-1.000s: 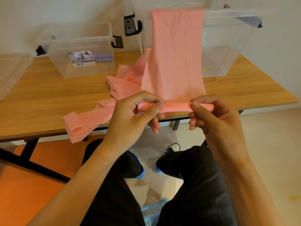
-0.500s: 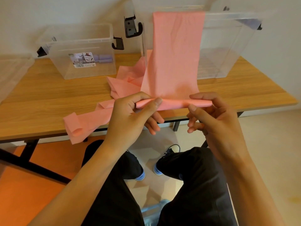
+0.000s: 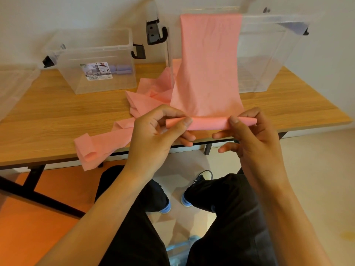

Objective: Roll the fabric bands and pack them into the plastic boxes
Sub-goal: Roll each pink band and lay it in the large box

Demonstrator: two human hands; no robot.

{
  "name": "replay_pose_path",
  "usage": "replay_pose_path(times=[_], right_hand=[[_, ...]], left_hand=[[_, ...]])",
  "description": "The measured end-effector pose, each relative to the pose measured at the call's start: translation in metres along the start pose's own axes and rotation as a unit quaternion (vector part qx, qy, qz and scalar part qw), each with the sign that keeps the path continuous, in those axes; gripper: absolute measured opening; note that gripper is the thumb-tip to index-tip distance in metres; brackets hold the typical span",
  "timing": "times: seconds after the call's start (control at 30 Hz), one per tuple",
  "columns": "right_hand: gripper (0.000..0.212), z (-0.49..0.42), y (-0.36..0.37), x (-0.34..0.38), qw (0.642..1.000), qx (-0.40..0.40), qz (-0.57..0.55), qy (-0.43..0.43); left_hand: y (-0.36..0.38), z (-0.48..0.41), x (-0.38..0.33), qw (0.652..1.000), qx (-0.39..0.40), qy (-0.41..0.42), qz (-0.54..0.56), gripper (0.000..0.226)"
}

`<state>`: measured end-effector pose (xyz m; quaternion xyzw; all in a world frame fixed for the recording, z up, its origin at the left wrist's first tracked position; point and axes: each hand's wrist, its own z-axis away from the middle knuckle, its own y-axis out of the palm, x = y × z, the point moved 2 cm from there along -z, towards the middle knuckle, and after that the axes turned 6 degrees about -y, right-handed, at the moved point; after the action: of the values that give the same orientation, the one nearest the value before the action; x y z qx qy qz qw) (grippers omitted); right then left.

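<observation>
A wide pink fabric band (image 3: 208, 62) hangs down from the rim of the big clear plastic box (image 3: 272, 52) to the table's front edge. Its lower end is wound into a thin roll (image 3: 209, 123). My left hand (image 3: 157, 135) pinches the roll's left end between thumb and fingers. My right hand (image 3: 249, 135) pinches the right end the same way. A smaller clear box (image 3: 96, 60) with a label stands at the back left.
More pink band (image 3: 107, 139) lies crumpled on the wooden table (image 3: 57, 116), one end hanging over the front edge. Black latches stick out from both boxes. My knees and shoes are below the table edge. A clear lid lies at the far left.
The roll has grown slightly thicker as both hands turned it upward along the hanging band. The hands stay at the table's front edge.
</observation>
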<state>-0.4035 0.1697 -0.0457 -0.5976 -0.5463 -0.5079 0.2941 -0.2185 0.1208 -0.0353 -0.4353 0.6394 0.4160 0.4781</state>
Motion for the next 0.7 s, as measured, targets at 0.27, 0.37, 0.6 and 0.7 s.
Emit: replay_pose_path(times=[0.27, 0.37, 0.6, 0.7], right_hand=[[0.016, 0.003, 0.002, 0.003, 0.999, -0.028, -0.007, -0.017], [0.027, 0.005, 0.002, 0.006, 0.999, -0.031, -0.025, -0.005], [0.028, 0.005, -0.004, 0.011, 1.0, 0.008, -0.02, -0.01], [0.024, 0.006, -0.005, 0.01, 1.0, -0.001, 0.009, -0.027]], left_hand=[[0.001, 0.005, 0.001, 0.999, -0.017, 0.018, -0.034, 0.006], [0.001, 0.008, 0.001, 0.999, 0.009, 0.02, -0.037, 0.015], [0.001, 0.008, 0.002, 0.999, -0.001, 0.021, -0.041, 0.008], [0.003, 0.007, -0.001, 0.999, 0.011, 0.03, -0.036, 0.008]])
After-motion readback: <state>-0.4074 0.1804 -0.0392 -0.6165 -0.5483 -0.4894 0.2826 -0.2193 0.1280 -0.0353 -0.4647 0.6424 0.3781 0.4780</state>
